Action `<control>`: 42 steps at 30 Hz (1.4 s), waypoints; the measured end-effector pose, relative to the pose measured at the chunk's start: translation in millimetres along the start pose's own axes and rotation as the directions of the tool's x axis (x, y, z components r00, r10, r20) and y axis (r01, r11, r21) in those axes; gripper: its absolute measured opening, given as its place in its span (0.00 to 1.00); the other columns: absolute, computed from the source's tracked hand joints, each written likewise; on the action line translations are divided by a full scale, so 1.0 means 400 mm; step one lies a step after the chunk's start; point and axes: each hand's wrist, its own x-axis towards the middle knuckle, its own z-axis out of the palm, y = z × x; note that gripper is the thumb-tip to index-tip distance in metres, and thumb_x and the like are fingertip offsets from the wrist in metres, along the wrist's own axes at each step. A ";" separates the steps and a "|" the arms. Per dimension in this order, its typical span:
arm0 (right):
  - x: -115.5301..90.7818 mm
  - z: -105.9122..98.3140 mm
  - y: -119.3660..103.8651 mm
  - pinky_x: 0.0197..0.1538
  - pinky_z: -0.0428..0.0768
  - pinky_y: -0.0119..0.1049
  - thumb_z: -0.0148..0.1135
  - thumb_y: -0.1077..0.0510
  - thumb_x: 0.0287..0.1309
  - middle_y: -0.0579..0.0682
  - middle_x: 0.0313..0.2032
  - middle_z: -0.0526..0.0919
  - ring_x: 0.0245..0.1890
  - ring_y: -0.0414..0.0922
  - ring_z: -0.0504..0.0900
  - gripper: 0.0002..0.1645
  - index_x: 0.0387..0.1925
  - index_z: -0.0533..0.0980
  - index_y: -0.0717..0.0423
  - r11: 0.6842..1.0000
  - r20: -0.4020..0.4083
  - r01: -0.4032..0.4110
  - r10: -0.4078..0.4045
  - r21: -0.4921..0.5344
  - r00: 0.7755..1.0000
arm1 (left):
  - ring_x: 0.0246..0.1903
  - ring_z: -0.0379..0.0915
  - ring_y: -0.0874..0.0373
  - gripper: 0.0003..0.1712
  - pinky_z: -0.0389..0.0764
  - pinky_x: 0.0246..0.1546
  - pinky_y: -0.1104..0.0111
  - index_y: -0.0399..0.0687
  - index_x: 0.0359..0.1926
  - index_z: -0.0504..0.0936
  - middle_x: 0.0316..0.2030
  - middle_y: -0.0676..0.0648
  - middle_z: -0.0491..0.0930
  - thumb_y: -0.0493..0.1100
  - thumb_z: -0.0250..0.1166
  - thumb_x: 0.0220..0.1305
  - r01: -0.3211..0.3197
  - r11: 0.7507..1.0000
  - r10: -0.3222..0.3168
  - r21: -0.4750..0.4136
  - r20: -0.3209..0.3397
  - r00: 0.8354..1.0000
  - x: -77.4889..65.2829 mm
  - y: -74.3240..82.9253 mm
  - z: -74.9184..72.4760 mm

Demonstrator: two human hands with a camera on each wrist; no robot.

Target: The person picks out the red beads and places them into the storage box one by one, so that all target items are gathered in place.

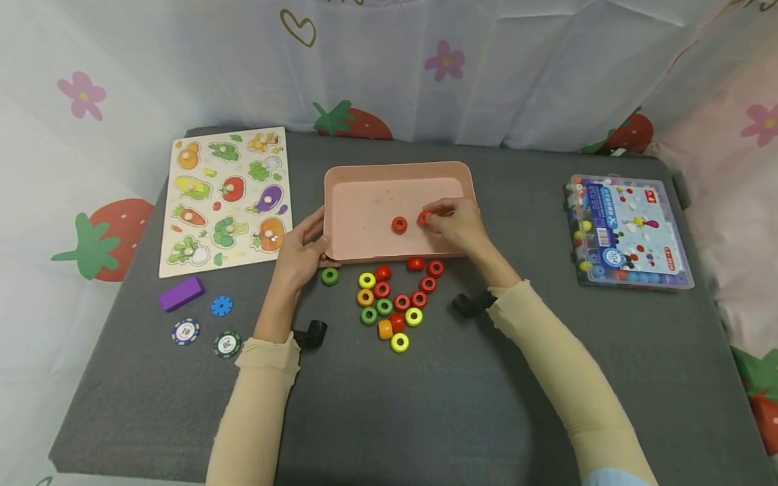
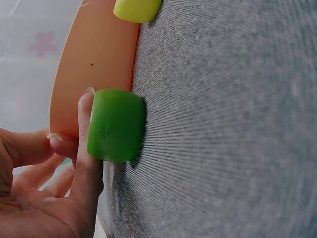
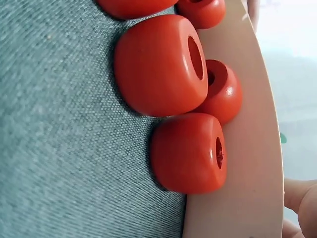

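A shallow pink tray [image 1: 365, 196] lies near the back of the grey table. My left hand [image 1: 300, 253] grips its front left corner, close to a green bead [image 2: 116, 126] on the cloth. Over the tray's right part, my right hand [image 1: 457, 223] pinches a red ring-shaped bead [image 1: 423, 218] between thumb and fingers. Another red bead [image 1: 399, 225] lies in the tray to its left. In front of the tray are several red, yellow, green and orange beads, among them a yellow bead [image 1: 400, 343] and a red bead [image 3: 188, 153] close to the tray wall.
A vegetable picture board [image 1: 227, 223] lies at the left. Near it are a purple block [image 1: 182, 294], a blue disc [image 1: 221, 306] and two poker chips, one blue-rimmed [image 1: 185, 331], one green-rimmed [image 1: 227, 344]. At the right is a clear bead box [image 1: 629, 233].
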 end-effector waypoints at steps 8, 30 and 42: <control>-0.003 0.001 0.000 0.30 0.83 0.26 0.66 0.59 0.62 0.56 0.40 0.83 0.34 0.47 0.84 0.11 0.44 0.83 0.59 0.997 -0.121 0.041 -0.048 -0.060 0.991 | 0.45 0.82 0.37 0.32 0.90 0.33 0.62 0.49 0.76 0.62 0.70 0.40 0.68 0.32 0.53 0.74 0.011 1.000 -0.011 0.007 0.003 1.000 -0.001 0.001 0.001; -0.226 0.060 -0.074 0.61 0.81 0.44 0.67 0.57 0.64 0.49 0.55 0.83 0.53 0.44 0.81 0.23 0.59 0.78 0.56 0.862 0.443 0.490 -0.392 -0.131 0.806 | 0.46 0.83 0.38 0.32 0.90 0.33 0.60 0.52 0.76 0.62 0.70 0.41 0.69 0.32 0.53 0.74 0.029 0.999 -0.028 0.030 -0.014 1.000 -0.001 0.002 0.006; -0.224 0.083 -0.027 0.70 0.72 0.48 0.62 0.55 0.68 0.47 0.65 0.75 0.65 0.47 0.69 0.26 0.66 0.74 0.48 0.808 0.561 0.537 -0.334 -0.243 0.757 | 0.46 0.83 0.38 0.32 0.90 0.32 0.61 0.52 0.76 0.62 0.70 0.41 0.69 0.32 0.54 0.74 0.030 0.999 -0.030 0.028 -0.017 0.999 0.000 0.001 0.007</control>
